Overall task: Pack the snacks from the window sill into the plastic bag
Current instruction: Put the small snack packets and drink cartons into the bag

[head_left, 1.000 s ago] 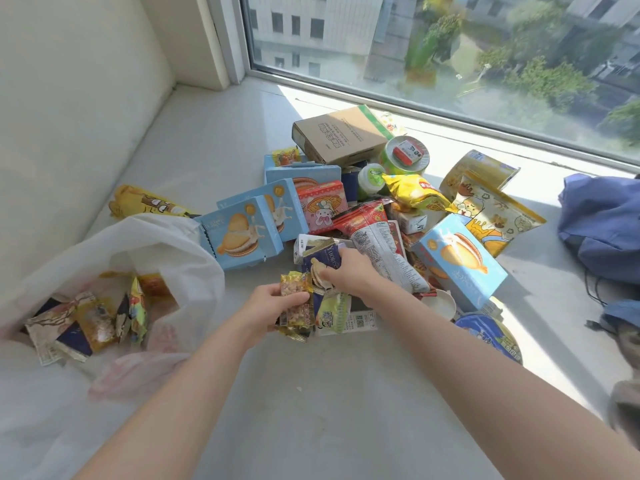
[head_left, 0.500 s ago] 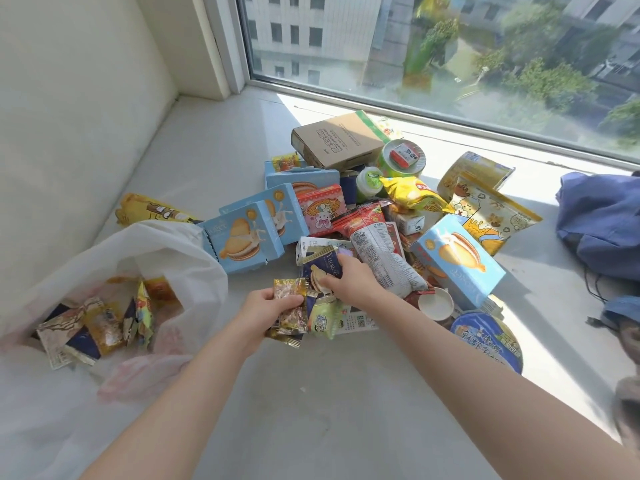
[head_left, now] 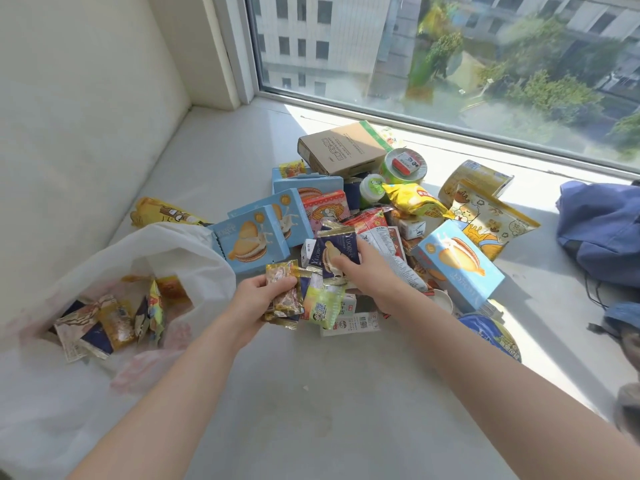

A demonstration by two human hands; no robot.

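Observation:
A heap of snacks lies on the white window sill (head_left: 311,393). My left hand (head_left: 254,301) grips a bunch of small gold snack packets (head_left: 284,292) just in front of the heap. My right hand (head_left: 363,271) pinches a dark blue snack packet (head_left: 334,249) lifted upright above the heap. The white plastic bag (head_left: 166,251) lies open at the left, with several small packets (head_left: 114,320) inside. A yellow-green packet (head_left: 322,301) sits between my hands.
Light blue biscuit boxes (head_left: 251,240) lie beside the bag's mouth; another (head_left: 457,265) lies right of my right hand. A brown cardboard box (head_left: 341,148), green tubs and yellow pouches (head_left: 491,220) fill the back. A blue cloth bag (head_left: 602,230) sits far right. The wall is left.
My right hand has lifted the dark blue packet up out of the heap. My left hand keeps its gold packets and has barely moved.

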